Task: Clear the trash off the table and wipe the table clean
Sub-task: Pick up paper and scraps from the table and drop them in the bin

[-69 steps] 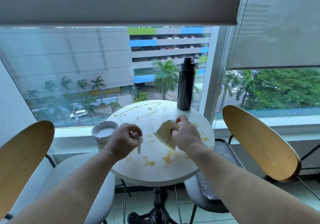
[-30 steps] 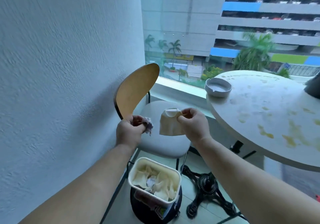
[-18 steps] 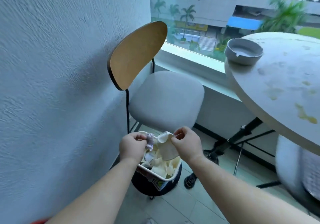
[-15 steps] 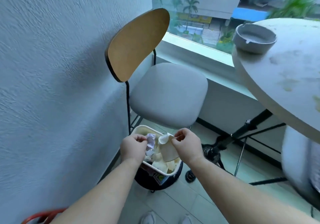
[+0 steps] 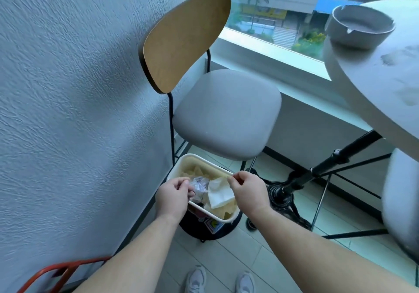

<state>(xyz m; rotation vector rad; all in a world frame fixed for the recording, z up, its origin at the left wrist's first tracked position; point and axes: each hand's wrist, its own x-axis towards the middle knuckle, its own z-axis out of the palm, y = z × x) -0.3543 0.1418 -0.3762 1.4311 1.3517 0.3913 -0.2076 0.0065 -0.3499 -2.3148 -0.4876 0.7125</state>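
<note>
Over the bin [image 5: 181, 161], my left hand [image 5: 173, 196] has its grip curled against a crumpled wrapper [image 5: 199, 185]; my right hand [image 5: 246, 190] has its grip at the paper's [image 5: 220, 194] corner. Pinching or released, I can't tell.

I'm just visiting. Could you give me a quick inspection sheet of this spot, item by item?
Surface: round table, smudged; only its edge is in view.
Job's things: crumpled wrapper and beige paper at the mouth of the paper-filled trash bin.
Clutter: grey ashtray on the table.
Hands: left hand and right hand above the bin, fingers curled beside the trash; gripping or letting go, unclear.
Cables: nothing seen.
Surroundings: chair, textured wall, window, tiled floor.
</note>
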